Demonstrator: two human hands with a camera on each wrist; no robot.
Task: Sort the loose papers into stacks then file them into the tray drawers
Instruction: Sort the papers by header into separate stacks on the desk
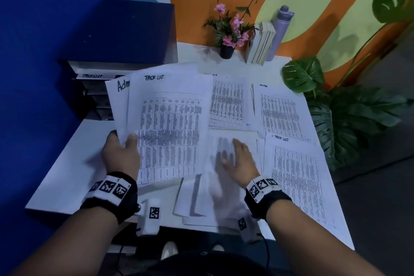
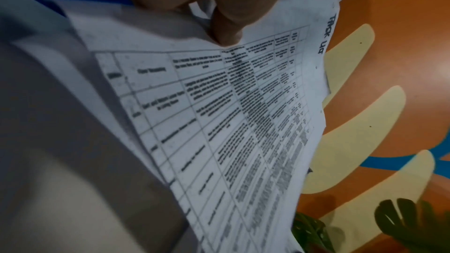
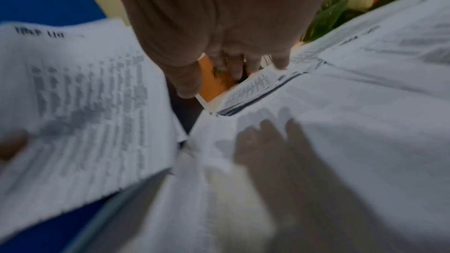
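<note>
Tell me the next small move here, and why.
Probably lay the top sheet from the left hand onto the stack at the right: both read "TASK LIST". The left grip pinches several sheets, and the right hand hovers open, blurred, over blank papers.

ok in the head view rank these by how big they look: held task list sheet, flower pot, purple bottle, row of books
1. held task list sheet, nearest the camera
2. row of books and purple bottle, too alike to rank
3. flower pot

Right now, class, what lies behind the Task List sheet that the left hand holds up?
Behind the Task List sheet, gripped by the left hand, another sheet shows handwritten "Adm"; the rest is covered. The tray drawers stand further back, partly hidden.
</note>
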